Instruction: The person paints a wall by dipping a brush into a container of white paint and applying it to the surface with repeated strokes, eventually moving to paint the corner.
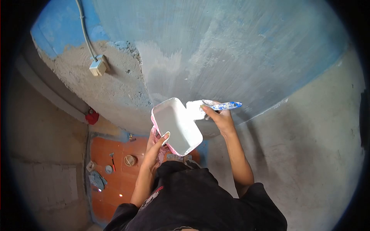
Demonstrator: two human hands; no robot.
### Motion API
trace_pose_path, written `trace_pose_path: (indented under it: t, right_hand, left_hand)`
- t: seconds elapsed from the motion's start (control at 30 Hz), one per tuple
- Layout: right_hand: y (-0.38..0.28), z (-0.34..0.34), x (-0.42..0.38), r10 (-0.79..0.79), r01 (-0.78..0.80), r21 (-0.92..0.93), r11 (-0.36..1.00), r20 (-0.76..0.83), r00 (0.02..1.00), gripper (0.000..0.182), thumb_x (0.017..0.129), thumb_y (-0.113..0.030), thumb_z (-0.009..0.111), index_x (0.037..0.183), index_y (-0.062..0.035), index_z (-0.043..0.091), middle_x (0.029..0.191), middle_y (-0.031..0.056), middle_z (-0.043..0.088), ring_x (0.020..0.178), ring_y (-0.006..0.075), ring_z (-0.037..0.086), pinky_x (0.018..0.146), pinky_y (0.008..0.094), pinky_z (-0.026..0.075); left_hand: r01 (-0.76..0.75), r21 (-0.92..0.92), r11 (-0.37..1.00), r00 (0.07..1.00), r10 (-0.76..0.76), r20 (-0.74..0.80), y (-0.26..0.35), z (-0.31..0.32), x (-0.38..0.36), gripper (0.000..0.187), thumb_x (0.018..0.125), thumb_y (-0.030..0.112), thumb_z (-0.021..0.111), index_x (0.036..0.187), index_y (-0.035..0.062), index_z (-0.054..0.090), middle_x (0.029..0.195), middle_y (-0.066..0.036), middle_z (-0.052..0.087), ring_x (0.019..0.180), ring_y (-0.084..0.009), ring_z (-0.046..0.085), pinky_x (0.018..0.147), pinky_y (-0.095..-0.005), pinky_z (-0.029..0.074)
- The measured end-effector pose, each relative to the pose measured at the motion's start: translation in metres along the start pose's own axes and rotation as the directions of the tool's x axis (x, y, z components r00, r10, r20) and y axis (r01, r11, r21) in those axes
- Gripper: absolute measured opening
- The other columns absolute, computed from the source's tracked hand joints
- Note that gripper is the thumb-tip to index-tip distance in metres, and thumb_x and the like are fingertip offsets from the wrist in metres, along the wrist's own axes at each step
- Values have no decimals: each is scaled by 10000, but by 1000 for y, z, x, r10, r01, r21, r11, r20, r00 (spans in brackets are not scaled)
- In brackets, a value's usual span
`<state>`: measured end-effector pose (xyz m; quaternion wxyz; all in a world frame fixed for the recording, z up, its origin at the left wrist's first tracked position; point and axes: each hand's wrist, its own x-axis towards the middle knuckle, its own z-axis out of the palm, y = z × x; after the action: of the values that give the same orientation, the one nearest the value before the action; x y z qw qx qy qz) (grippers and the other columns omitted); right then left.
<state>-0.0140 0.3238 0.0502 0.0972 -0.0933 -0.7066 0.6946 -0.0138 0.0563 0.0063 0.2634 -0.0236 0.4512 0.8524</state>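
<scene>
White plastic, as it seems, is the material of the open container (191, 133), which has rounded corners and pink stains along its outer side. The left hand (157, 148) holds it in front of the dark shirt (192, 196), at the lower left part of its wall. The grip of this hand is closed: the thumb lies over the rim, and the other fingers are below and outside, partly hidden. Inside the container there is a smooth pale grey layer (171, 125).

The right hand (221, 118) pinches the brush (230, 106) between the thumb and the fingers. The handle is blue with many white marks and points to the right, while the wide white head points to the left, at the right rim of the container. I cannot tell if the head and the rim are touching.

Behind both hands stands the wall (231, 50), with streaky grey and white over blue. At the upper left, a rough bare patch (119, 73) carries a small socket box (98, 66), with a cable (85, 30) coming from above. At the lower left, on the orange floor (115, 144), are a small bucket (130, 160), a tool with a red handle (113, 163) and a round grey thing (109, 169).
</scene>
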Motion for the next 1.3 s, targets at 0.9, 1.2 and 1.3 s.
trace_pose_path:
  t: [0.9,1.2,1.3]
  right_hand:
    - [-24,6,83,-611,662,-406,630,267,745,255,892,-132,724,1071,46,695,938,112,703,809,196,667,705,312,521]
    - [-54,21,104,-843,453,-828,-331,475,251,376,877,-266,713,1235,-153,689,948,10,585,873,193,512,743,351,436]
    - [-25,31,113,-832,329,-858,-394,485,270,369,900,-296,681,1252,-185,680,943,-11,581,856,174,507,754,345,411]
  left_hand:
    - [-164,-168,972,946,107,-306,-51,44,-28,706,905,168,694,1488,109,298,1350,-87,511,1193,-210,556,897,-381,534]
    - [-154,-86,984,952,124,-281,-46,2,-28,650,922,228,655,1472,106,333,1277,-102,548,1051,-216,614,788,-374,556]
    - [-82,-145,986,972,47,-232,-41,-15,-30,695,890,181,704,1477,126,337,1340,-75,517,1201,-201,529,895,-392,501]
